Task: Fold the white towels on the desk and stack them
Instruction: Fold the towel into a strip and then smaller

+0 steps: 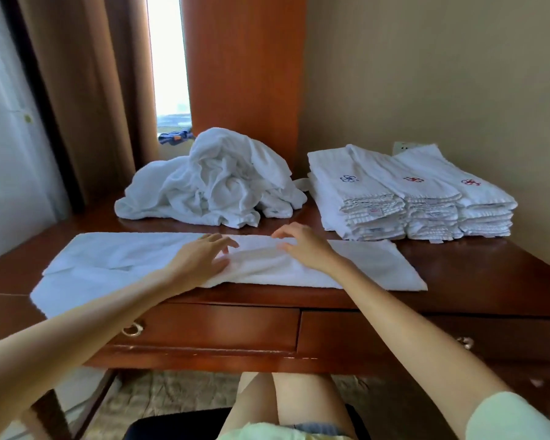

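A white towel (369,265) lies folded into a long strip across the front of the wooden desk (473,281). My left hand (200,258) rests flat on its middle with fingers spread. My right hand (302,246) lies beside it on the towel, fingers loosely bent, touching the cloth. Behind them a heap of crumpled white towels (210,182) sits at the back centre. At the back right stand three stacks of folded white towels (410,198) with blue and red embroidered marks.
The desk front has two drawers with ring handles (133,329). A wooden panel (245,65) and brown curtains (86,90) rise behind the desk, and a beige wall is on the right. My knees show under the desk.
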`<action>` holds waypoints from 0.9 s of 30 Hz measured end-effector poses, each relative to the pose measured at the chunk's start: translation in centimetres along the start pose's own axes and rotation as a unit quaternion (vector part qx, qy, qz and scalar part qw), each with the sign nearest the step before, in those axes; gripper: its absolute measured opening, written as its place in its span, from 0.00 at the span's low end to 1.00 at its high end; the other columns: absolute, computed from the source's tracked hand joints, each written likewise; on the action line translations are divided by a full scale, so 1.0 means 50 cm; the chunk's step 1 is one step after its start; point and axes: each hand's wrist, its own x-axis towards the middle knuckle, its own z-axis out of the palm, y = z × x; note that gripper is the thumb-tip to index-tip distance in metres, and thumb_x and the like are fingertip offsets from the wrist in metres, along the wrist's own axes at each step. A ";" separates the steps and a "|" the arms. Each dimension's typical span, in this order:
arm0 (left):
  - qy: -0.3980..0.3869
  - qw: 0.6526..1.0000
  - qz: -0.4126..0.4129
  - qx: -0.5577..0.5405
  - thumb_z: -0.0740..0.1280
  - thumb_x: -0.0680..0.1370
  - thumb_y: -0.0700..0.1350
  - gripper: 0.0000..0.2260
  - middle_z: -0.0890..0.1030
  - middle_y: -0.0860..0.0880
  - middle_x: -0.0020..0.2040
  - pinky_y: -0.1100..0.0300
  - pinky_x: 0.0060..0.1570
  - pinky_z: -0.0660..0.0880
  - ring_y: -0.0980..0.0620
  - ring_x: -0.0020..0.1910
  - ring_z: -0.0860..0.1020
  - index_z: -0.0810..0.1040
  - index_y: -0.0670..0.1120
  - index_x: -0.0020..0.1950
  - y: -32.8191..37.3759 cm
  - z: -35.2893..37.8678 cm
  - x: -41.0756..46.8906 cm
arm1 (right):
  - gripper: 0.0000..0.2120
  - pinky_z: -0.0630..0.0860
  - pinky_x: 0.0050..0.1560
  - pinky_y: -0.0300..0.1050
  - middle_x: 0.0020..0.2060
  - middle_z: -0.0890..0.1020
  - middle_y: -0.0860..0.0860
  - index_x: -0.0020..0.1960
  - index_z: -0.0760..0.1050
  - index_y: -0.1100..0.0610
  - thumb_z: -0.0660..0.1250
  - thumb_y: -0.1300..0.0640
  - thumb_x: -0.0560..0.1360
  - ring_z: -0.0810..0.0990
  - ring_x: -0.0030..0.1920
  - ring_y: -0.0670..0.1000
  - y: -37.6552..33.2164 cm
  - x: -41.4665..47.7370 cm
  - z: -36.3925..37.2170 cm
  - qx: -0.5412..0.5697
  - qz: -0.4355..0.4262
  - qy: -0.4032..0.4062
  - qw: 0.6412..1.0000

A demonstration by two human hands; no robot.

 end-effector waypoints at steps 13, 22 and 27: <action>0.042 0.973 0.057 0.222 0.78 0.65 0.55 0.40 0.69 0.41 0.71 0.46 0.62 0.72 0.41 0.64 0.74 0.64 0.47 0.71 -0.261 -0.097 -0.355 | 0.14 0.69 0.62 0.47 0.57 0.73 0.45 0.55 0.79 0.48 0.70 0.42 0.73 0.69 0.60 0.45 -0.272 0.078 0.196 -0.006 -0.190 -0.161 0.968; 0.015 0.973 0.080 0.216 0.77 0.60 0.45 0.44 0.71 0.40 0.70 0.44 0.69 0.66 0.40 0.71 0.69 0.62 0.44 0.73 -0.346 -0.095 -0.393 | 0.07 0.70 0.51 0.39 0.45 0.80 0.39 0.48 0.77 0.44 0.68 0.42 0.74 0.76 0.47 0.38 -0.285 0.096 0.195 0.011 -0.172 -0.177 0.969; 0.028 0.984 0.083 0.154 0.65 0.67 0.38 0.29 0.69 0.44 0.73 0.50 0.70 0.65 0.45 0.73 0.67 0.70 0.40 0.69 -0.359 -0.119 -0.417 | 0.05 0.73 0.54 0.36 0.44 0.82 0.38 0.45 0.79 0.42 0.70 0.43 0.73 0.79 0.48 0.36 -0.273 0.096 0.187 0.064 -0.158 -0.201 0.965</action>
